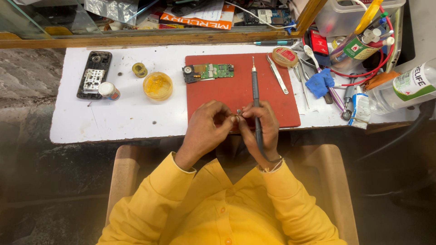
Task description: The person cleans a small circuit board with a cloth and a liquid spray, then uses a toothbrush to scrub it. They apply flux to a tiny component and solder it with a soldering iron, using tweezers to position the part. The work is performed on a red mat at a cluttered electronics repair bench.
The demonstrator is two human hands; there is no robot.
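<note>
My left hand (206,127) and my right hand (262,124) meet at the near edge of a red work mat (227,90). Between the fingertips of both hands sits a tiny dark part (239,111), too small to make out. My right hand also grips a slim soldering iron (255,86), whose tip points away from me over the mat. A green circuit board (208,71) lies at the mat's far left corner, apart from both hands.
On the white table (113,118) lie an opened dark phone shell (94,75), a small white-capped jar (108,90), a yellow flux tub (157,85) and a solder coil (139,69). Tweezers (277,75), a round tin (285,56), a blue cloth (320,82) and a plastic bottle (402,88) crowd the right.
</note>
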